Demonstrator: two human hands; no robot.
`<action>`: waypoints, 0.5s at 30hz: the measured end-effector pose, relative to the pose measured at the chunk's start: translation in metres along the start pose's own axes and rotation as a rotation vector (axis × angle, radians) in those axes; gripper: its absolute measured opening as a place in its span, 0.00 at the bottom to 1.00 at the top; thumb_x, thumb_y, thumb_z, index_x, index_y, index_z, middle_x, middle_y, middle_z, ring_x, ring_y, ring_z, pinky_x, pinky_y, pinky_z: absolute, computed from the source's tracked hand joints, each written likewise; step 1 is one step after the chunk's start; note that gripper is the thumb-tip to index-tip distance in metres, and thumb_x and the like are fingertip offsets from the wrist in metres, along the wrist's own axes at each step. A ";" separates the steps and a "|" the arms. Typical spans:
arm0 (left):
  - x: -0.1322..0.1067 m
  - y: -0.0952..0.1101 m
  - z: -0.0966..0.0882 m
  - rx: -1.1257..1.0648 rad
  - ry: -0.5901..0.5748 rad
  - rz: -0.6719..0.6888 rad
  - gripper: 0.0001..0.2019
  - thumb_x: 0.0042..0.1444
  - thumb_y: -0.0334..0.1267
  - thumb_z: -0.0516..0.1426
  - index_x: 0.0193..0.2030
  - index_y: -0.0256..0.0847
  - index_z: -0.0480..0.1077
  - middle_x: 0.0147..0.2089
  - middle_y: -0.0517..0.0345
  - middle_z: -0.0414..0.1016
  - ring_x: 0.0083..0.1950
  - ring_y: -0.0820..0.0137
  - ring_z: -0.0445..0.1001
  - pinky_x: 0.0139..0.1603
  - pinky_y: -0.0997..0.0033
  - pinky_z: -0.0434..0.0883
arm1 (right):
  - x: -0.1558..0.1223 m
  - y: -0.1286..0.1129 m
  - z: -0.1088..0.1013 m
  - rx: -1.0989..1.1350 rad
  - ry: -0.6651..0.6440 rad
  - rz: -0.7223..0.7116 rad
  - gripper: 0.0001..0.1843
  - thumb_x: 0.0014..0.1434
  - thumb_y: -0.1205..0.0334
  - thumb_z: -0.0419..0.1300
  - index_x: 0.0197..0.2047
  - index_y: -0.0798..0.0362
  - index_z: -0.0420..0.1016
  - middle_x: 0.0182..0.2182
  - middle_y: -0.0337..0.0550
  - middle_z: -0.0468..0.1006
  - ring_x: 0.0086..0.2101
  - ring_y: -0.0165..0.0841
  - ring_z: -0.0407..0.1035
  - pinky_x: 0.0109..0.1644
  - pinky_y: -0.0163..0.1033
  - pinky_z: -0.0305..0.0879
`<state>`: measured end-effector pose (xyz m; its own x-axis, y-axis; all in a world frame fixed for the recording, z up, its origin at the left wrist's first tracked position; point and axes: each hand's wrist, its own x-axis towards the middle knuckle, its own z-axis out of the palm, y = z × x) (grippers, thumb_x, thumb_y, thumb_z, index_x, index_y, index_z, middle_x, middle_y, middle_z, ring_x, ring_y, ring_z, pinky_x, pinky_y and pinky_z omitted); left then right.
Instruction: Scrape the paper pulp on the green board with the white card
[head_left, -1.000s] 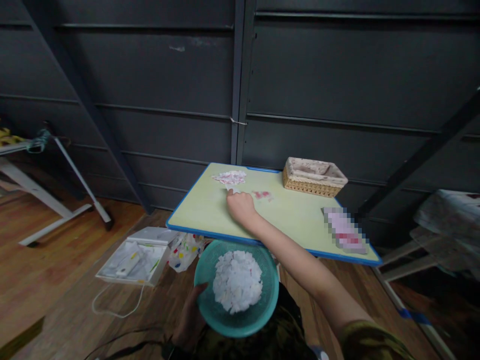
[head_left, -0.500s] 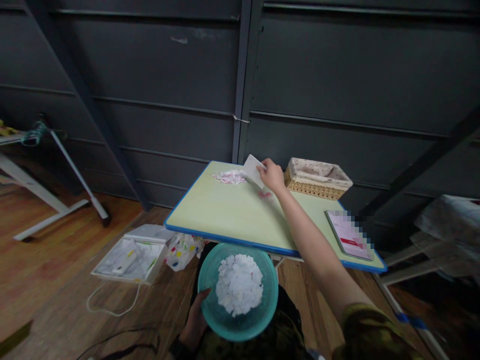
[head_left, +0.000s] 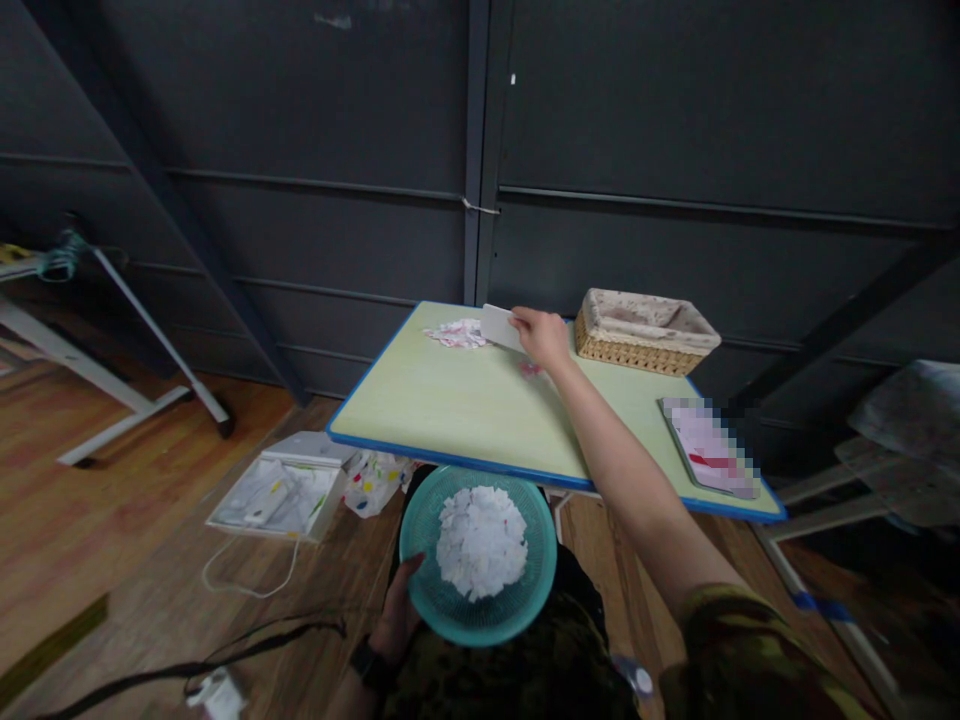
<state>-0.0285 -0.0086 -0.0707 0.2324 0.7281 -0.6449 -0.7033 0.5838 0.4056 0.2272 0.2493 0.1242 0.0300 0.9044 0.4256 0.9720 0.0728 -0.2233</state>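
Observation:
My right hand [head_left: 541,337] reaches over the far side of a pale green table with a blue edge [head_left: 450,405] and is closed on a white card [head_left: 501,327]. The card's far edge touches a small heap of pink and white paper scraps [head_left: 457,333]. A few pink scraps [head_left: 529,369] lie just below the hand. My left hand [head_left: 397,620] grips the rim of a teal bowl [head_left: 525,595] held below the table's near edge. The bowl holds a mound of white paper scraps [head_left: 480,541].
A wicker basket [head_left: 643,330] stands at the table's far right. A pink and white booklet [head_left: 709,446] lies near the right corner. On the wooden floor at left are an open white box [head_left: 277,490], a dotted plastic bag [head_left: 371,478] and cables [head_left: 247,640]. A dark metal wall is behind.
My right hand left the table's middle, picked up the white card and carried it to the far side, then shifted left against the scrap heap. The bowl stayed in place.

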 end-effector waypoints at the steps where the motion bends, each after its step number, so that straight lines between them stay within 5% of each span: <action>1: -0.001 0.001 0.002 0.000 0.008 -0.004 0.20 0.57 0.33 0.56 0.57 0.36 0.70 0.50 0.48 0.81 0.63 0.48 0.67 0.63 0.43 0.63 | 0.000 0.000 0.001 0.001 -0.003 0.002 0.21 0.67 0.54 0.47 0.58 0.47 0.72 0.47 0.50 0.79 0.46 0.41 0.72 0.47 0.39 0.61; 6: -0.006 0.005 0.008 -0.030 0.019 -0.037 0.21 0.57 0.34 0.56 0.58 0.33 0.68 0.50 0.48 0.81 0.62 0.48 0.68 0.63 0.47 0.65 | 0.000 0.001 0.002 0.025 -0.029 -0.012 0.19 0.65 0.56 0.49 0.54 0.46 0.75 0.47 0.49 0.80 0.47 0.41 0.72 0.46 0.39 0.61; 15: 0.008 -0.005 -0.010 0.113 -0.067 0.063 0.31 0.46 0.39 0.65 0.59 0.32 0.68 0.51 0.45 0.80 0.60 0.47 0.70 0.62 0.53 0.66 | -0.001 0.007 0.001 0.103 0.025 -0.059 0.16 0.64 0.56 0.53 0.50 0.46 0.78 0.46 0.45 0.80 0.47 0.41 0.73 0.48 0.39 0.63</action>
<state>-0.0301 -0.0090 -0.0840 0.2372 0.7848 -0.5726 -0.6387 0.5701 0.5168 0.2340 0.2492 0.1214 -0.0195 0.8867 0.4619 0.9431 0.1697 -0.2860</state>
